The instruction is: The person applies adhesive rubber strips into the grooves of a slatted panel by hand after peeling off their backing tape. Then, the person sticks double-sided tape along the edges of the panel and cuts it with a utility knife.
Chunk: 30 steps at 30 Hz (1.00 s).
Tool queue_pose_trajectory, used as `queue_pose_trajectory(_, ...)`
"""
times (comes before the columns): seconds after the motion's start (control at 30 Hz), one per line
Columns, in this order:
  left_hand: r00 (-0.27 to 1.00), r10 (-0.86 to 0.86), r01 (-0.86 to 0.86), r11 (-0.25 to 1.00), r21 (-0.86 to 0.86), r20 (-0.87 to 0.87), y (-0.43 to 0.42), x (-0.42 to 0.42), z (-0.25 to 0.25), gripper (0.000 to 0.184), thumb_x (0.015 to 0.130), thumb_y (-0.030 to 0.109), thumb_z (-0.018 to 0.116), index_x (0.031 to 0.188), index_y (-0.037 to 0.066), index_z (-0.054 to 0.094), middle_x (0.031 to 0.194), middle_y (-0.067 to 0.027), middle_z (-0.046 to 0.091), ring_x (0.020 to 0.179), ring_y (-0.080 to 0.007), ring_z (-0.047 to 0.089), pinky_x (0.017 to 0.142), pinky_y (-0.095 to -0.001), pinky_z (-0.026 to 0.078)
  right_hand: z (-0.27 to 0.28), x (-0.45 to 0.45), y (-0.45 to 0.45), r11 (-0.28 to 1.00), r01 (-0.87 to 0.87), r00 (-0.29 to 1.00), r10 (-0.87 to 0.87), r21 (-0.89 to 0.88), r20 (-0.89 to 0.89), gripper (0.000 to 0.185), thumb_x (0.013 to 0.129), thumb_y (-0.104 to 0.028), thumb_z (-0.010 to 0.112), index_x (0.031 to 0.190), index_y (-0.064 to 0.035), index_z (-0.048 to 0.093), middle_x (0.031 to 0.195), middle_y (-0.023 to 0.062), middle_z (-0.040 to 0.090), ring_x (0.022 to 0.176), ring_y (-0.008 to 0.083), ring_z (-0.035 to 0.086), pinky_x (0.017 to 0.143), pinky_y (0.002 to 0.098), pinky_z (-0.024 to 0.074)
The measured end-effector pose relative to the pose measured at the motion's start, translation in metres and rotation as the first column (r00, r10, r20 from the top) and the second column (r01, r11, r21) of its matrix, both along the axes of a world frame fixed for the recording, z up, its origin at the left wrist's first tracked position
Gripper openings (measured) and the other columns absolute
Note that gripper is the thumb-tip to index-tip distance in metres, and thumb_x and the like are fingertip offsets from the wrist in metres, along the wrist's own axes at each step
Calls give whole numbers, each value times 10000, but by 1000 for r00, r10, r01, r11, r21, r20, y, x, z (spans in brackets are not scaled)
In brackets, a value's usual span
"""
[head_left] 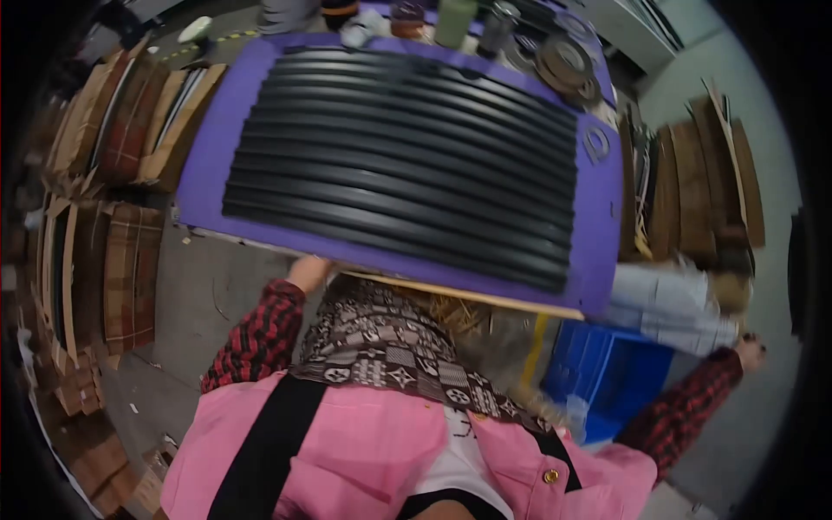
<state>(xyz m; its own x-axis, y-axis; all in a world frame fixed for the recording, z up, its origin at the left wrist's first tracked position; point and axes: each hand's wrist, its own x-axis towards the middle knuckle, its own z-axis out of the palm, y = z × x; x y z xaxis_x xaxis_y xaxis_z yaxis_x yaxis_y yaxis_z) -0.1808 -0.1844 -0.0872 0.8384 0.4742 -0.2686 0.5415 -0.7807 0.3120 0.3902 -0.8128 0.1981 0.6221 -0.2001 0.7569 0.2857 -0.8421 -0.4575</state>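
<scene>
Grips unclear: left hand (309, 273), right hand (750, 353) | blue bin (579, 360) near table (211, 152) | carton (206, 92) holding strips (178, 108)

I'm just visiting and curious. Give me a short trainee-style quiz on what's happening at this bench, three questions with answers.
1. What colour is the tabletop under the black ridged material?
2. True or false: the right hand is stretched out past the tabletop's right side.
3. The brown rolls lie toward which tabletop corner? A) near left B) far right C) near right

Key:
1. Purple.
2. True; the left hand is at the near edge.
3. B.
</scene>
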Motion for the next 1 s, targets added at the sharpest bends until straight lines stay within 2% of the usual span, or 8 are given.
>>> queue_pose_trajectory(0.03,962,-197,187,980,-72,-190,-20,17,12,272,702,209,542,883,6,544,813,-228,556,797,-351,538,670,-420,433,29,-1,-4,990,-30,999,32,137,-11,229,751,-209,457,900,-41,500,696,76,510,617,187,482,700,309,387)
queue_pose_trajectory(0.07,905,-416,425,893,-149,86,-42,26,45,327,686,199,588,947,7,544,803,-208,570,799,-336,549,690,-386,440,62,0,-2,984,-54,999,54,168,0,239,757,-205,461,931,-45,487,717,79,516,626,180,483,694,299,387)
queue_pose_trajectory(0.2,955,-48,258,625,-737,294,-42,85,165,287,730,210,565,935,10,552,799,-163,587,765,-272,573,680,-317,440,180,-4,52,976,-216,974,217,-17,73,307,782,-190,475,1056,-58,436,800,91,540,661,154,488,670,259,388)
queue_pose_trajectory(0.27,757,36,173,952,-253,652,9,111,159,231,740,193,524,881,14,563,807,-162,578,755,-296,564,663,-332,442,221,-8,120,924,-353,930,364,-145,56,352,794,-183,482,1118,-64,410,841,97,553,678,141,490,658,239,389)
queue_pose_trajectory(0.33,571,210,-149,977,-151,794,59,130,159,176,743,130,533,874,16,562,813,-140,576,772,-258,564,668,-304,436,234,-24,205,832,-522,850,527,-187,-27,402,807,-175,490,1180,-71,385,883,103,565,695,128,493,646,219,389)
queue_pose_trajectory(0.53,528,370,-560,829,-14,765,195,163,151,219,744,150,513,900,0,546,795,-163,555,774,-306,521,685,-388,408,171,-123,535,461,-863,305,802,207,-513,404,849,-192,440,1236,-157,332,789,28,584,491,32,407,445,157,323)
queue_pose_trajectory(0.8,468,590,-443,801,-402,658,140,178,206,207,733,265,562,796,73,605,693,-73,558,644,-216,535,588,-319,415,70,-213,658,-72,-967,-230,663,246,-712,263,782,-83,507,1032,-162,485,1061,152,430,847,210,490,711,302,410)
queue_pose_trajectory(1.0,480,597,-495,789,-363,642,132,187,211,171,749,242,540,728,80,590,687,-60,549,639,-228,533,567,-335,408,31,-228,678,-93,-950,109,792,-297,-600,208,743,-65,554,922,-171,546,1179,206,342,994,318,411,770,339,402)
